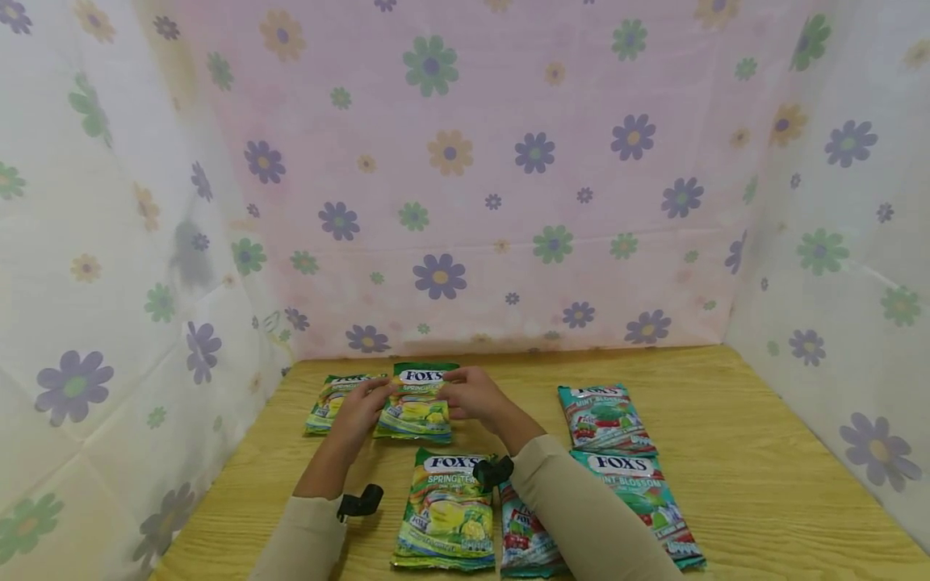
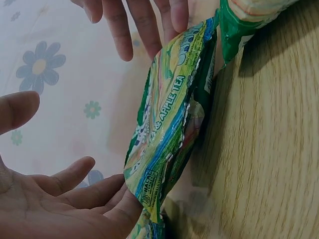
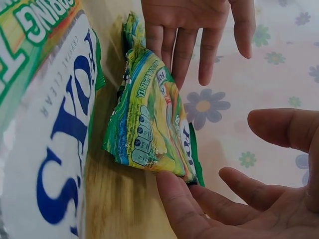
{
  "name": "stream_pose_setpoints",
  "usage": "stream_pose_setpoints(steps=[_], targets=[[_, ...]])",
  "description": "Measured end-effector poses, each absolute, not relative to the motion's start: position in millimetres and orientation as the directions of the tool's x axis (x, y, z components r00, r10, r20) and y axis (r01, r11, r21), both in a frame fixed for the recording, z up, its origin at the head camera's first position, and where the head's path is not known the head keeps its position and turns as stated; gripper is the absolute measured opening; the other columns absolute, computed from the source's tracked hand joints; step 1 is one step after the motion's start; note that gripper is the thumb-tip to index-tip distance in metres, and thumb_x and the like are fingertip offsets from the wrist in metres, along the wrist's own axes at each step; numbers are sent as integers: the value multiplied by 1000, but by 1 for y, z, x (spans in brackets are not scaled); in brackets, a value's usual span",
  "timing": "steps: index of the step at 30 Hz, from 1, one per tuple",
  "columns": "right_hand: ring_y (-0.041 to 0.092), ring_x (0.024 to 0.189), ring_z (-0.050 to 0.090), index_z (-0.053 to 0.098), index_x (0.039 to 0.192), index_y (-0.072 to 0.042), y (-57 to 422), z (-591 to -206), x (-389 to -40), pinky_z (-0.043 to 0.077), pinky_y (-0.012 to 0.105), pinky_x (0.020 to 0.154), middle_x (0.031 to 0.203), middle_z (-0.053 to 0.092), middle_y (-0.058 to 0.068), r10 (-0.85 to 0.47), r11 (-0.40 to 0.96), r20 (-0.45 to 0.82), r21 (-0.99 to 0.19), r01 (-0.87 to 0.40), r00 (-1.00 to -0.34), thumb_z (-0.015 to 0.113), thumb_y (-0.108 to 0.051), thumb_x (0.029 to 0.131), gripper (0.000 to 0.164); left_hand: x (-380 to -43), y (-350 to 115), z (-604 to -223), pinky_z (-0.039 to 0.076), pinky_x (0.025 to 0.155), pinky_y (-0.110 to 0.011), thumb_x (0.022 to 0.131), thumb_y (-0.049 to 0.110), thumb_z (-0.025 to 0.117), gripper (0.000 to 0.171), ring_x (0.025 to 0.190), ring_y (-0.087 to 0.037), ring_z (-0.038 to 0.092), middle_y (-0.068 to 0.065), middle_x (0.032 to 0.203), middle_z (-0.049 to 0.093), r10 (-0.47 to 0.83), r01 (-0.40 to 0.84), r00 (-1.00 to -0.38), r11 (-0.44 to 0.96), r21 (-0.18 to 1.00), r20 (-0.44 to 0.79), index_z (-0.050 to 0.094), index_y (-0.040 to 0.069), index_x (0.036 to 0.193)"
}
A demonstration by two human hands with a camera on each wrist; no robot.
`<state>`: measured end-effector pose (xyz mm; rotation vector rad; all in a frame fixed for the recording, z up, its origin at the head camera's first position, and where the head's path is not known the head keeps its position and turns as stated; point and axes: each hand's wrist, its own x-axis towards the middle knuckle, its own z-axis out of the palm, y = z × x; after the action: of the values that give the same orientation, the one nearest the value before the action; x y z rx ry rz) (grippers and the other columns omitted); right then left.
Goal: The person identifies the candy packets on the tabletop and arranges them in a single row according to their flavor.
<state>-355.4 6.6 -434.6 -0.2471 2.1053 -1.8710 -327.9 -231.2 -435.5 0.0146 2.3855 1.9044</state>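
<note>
Between both hands, a green-yellow Fox's Spring Tea candy bag (image 1: 417, 407) stands near the back left of the table. My left hand (image 1: 361, 413) touches its left edge with fingers extended and thumb apart, as the left wrist view shows. At the opposite edge, the fingers of my right hand (image 1: 475, 397) lie against the bag, also stretched out. In the right wrist view the bag (image 3: 154, 114) appears tilted, its lower edge close to the table. Another Spring Tea bag (image 1: 323, 413) lies just left of it, partly hidden behind the left hand.
Nearer the front lies a third Spring Tea bag (image 1: 449, 516). On the right are Mint Blossom bags, one at the back (image 1: 601, 420), one in front (image 1: 643, 492), another (image 1: 523, 532) partly under my right sleeve. Flowered cloth (image 1: 494, 226) surrounds the wooden table (image 1: 756, 468).
</note>
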Motion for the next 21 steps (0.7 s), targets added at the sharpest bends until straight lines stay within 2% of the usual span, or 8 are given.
stream_pose_setpoints(steps=[9,15,21], targets=[[39,128,60,53,148,-1,-7,-438,-353,56,50,103,147,54,21,-342,95,-102,-993,74,-934,73,-22,95,61,-329,-237,-433,28,124,-60,106,42,58,71,151,-46,30,-26,164,29,7,-75,-997,242,967,-79,36,-1,157],[35,128,60,54,148,-1,-15,-443,-356,54,53,104,149,53,20,-337,85,-96,-994,71,-937,74,-18,94,60,-331,-242,-435,27,124,-60,106,44,57,72,152,-46,29,-27,165,27,3,-83,-996,237,968,-86,35,-2,157],[35,135,55,54,149,-3,-22,-442,-356,52,55,106,154,50,18,-332,112,-108,-991,75,-937,76,-22,93,63,-334,-244,-436,26,125,-59,106,47,55,73,153,-45,28,-25,164,30,-3,-96,-995,233,968,-98,34,-1,158]])
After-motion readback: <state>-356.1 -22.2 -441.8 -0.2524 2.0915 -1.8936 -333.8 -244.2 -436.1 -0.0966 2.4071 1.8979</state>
